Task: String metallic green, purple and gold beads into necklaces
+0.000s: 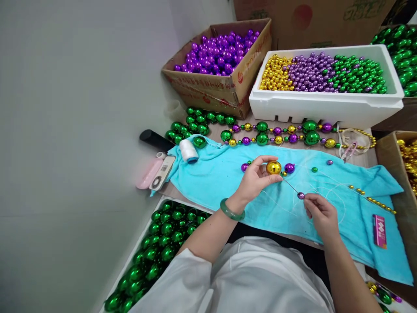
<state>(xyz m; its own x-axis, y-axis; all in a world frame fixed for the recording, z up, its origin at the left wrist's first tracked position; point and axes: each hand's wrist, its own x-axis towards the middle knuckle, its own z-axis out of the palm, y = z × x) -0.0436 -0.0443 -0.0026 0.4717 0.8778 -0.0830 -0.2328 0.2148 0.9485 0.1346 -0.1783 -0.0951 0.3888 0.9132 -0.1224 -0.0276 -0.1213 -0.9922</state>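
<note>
My left hand (257,177) pinches a large gold bead (273,167) between thumb and fingers above the turquoise towel (208,191). From that bead a thin needle (289,185) runs down to the right. A small purple bead (301,196) sits on its far end, where the closed fingertips of my right hand (322,213) grip it. Just beyond the gold bead is a shiny purple bead (289,168), and another purple bead (244,168) shows left of my hand. A loose green bead (314,170) and a small purple bead (329,162) lie on the towel near pale thread.
Behind the towel lies a finished-looking bead strand (262,139). A cardboard box (208,89) of purple beads and a white foam box (325,104) of small beads stand at the back. A thread spool (188,151) is at left; a pink packet (379,231) is at right.
</note>
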